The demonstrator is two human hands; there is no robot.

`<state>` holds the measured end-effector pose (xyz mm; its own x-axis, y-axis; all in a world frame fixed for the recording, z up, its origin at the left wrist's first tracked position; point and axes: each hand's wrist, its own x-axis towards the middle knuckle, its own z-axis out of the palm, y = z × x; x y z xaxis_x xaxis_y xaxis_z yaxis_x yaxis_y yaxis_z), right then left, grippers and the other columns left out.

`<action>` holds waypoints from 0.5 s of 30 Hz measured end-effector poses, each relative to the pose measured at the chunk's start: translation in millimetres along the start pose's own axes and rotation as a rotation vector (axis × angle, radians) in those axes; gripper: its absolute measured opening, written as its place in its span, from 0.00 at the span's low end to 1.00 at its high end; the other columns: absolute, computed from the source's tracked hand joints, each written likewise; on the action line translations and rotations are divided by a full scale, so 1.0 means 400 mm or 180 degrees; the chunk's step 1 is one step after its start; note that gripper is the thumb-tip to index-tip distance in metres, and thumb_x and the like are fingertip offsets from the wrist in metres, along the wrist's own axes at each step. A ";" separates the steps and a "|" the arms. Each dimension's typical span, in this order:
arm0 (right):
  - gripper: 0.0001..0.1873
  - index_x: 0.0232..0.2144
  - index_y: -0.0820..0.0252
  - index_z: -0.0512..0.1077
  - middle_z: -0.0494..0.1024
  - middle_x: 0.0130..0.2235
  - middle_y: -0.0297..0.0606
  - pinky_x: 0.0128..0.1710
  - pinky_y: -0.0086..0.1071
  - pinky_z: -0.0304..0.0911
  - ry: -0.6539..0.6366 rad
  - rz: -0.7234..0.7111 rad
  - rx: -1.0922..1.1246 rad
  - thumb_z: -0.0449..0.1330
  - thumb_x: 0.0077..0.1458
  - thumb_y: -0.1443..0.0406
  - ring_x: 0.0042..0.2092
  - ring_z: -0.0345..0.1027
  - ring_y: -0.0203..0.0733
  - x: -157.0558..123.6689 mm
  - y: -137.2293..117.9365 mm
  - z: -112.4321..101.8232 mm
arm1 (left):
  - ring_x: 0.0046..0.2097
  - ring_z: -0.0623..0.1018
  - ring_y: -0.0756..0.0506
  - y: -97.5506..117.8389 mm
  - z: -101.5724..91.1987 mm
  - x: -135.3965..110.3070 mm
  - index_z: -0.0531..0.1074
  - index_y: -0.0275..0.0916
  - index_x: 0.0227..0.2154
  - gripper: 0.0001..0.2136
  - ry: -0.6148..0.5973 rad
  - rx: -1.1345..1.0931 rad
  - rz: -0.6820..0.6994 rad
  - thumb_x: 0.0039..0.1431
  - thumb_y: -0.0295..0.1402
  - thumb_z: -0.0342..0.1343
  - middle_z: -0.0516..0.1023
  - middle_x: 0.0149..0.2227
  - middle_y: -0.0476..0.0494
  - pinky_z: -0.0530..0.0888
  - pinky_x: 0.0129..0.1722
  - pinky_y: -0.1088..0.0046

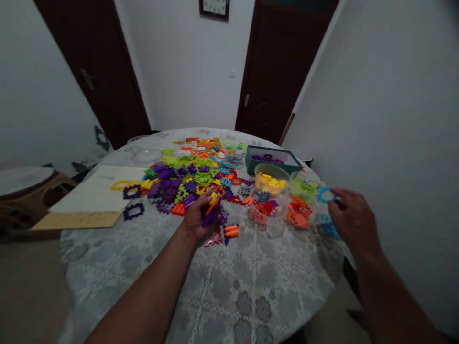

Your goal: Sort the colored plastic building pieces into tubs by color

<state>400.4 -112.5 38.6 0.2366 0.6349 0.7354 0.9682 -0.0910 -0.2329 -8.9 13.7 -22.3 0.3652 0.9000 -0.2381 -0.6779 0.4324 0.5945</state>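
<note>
The left hand (195, 220) covers part of the purple pieces (210, 220) in its grip, so their number cannot be told. The right hand (353, 217) hides one side of the light-blue piece (323, 194). The near wall of the green box (251, 164) conceals the bottoms of the parts inside. Many outlines vanish where the pile (186, 177) overlaps. The top edge crops the clock (214, 6); the bottom edge cuts both forearms (143, 296).

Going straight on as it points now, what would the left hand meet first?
The left hand would probably meet the heap of multicoloured toothed plastic pieces just beyond it; depth leaves the exact piece unclear.
</note>
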 end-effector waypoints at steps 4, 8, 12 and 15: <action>0.19 0.48 0.52 0.78 0.79 0.47 0.53 0.55 0.59 0.69 0.0010 -0.0018 -0.0437 0.55 0.59 0.58 0.56 0.72 0.66 -0.015 0.151 0.006 | 0.31 0.84 0.42 0.001 -0.003 0.002 0.75 0.38 0.50 0.19 0.0081 -0.0063 0.0001 0.52 0.29 0.63 0.82 0.35 0.45 0.79 0.20 0.70; 0.20 0.48 0.57 0.78 0.78 0.51 0.56 0.61 0.61 0.65 0.0148 -0.0289 -0.0398 0.52 0.62 0.57 0.61 0.68 0.68 -0.025 0.114 0.028 | 0.31 0.84 0.42 0.000 -0.006 0.002 0.76 0.37 0.48 0.18 0.0097 -0.0103 -0.0008 0.53 0.30 0.62 0.83 0.35 0.44 0.79 0.21 0.70; 0.17 0.49 0.58 0.78 0.77 0.57 0.52 0.60 0.56 0.69 -0.0204 -0.0462 0.0503 0.55 0.65 0.59 0.58 0.73 0.58 -0.023 -0.105 0.045 | 0.32 0.84 0.42 -0.005 -0.007 0.001 0.76 0.37 0.48 0.17 -0.0013 -0.0101 0.0004 0.54 0.31 0.61 0.83 0.37 0.43 0.79 0.21 0.69; 0.14 0.51 0.53 0.76 0.77 0.58 0.46 0.60 0.53 0.70 -0.0868 -0.0918 0.1346 0.56 0.68 0.62 0.59 0.73 0.52 -0.033 -0.303 0.064 | 0.32 0.83 0.42 -0.008 -0.004 -0.001 0.75 0.38 0.47 0.16 -0.0068 -0.0080 -0.0007 0.54 0.31 0.61 0.83 0.37 0.42 0.79 0.21 0.69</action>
<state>277.9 -90.3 40.8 -0.1156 0.7685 0.6293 0.8607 0.3938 -0.3228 -7.8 12.0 -25.2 0.3801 0.8977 -0.2229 -0.6928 0.4359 0.5744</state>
